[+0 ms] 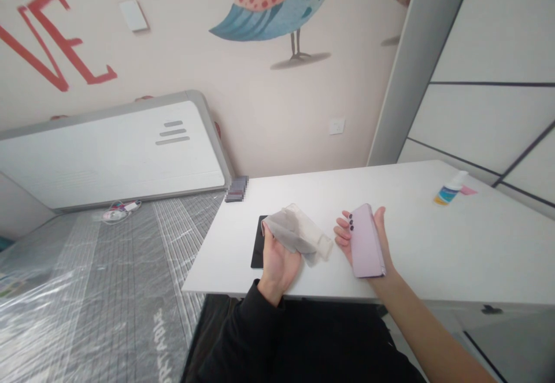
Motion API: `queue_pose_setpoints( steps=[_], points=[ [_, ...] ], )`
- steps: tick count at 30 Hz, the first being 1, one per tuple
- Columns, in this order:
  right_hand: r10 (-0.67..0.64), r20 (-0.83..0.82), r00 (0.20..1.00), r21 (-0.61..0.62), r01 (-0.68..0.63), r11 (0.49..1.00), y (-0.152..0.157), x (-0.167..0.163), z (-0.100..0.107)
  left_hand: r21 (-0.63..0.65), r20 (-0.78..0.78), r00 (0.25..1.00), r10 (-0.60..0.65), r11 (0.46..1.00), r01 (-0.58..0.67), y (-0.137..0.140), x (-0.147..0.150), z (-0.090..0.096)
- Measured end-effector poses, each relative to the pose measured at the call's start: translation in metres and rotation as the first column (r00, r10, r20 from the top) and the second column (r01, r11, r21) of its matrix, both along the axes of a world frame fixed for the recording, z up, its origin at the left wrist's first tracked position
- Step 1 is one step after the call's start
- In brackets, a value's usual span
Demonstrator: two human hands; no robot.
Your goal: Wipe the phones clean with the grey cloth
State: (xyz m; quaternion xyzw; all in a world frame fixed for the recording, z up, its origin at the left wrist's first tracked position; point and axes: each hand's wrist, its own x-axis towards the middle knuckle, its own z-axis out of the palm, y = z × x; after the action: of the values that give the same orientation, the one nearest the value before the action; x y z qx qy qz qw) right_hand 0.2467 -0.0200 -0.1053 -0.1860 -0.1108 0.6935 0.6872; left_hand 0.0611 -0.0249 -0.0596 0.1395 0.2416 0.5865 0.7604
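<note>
In my left hand [281, 264] is a thin pale grey cloth [299, 230], its loose part draped over the fingers and hanging to the right. Under that hand, partly covered by it, a flat black object like a tablet [257, 251] lies on the table. My right hand [344, 235] holds a pale pink smartphone [366, 244] above the white tabletop, palm up beneath it. The phone's back faces up, with several dark camera lenses near its top left corner. Cloth and phone are apart.
The white table [416, 238] carries a small bottle [451, 188] with a white cap at the right, beside a pink piece [469, 190]. A blurred dark item [236, 189] sits at the back left corner. Left stands a plastic-covered bed [113, 279]; behind is a painted wall.
</note>
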Motion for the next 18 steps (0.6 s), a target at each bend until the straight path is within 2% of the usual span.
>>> queue_pose_setpoints(
  steps=[9,18],
  points=[
    [0.111,-0.084,0.990,0.003,-0.111,0.994,-0.002,-0.001,0.005,0.063,0.001,0.998,-0.070,0.996,0.070,0.008,0.001,0.003],
    [0.108,-0.094,0.990,-0.109,-0.118,0.987,0.002,0.002,-0.001,0.109,0.040,0.995,-0.086,0.991,0.081,0.018,0.000,0.006]
  ],
)
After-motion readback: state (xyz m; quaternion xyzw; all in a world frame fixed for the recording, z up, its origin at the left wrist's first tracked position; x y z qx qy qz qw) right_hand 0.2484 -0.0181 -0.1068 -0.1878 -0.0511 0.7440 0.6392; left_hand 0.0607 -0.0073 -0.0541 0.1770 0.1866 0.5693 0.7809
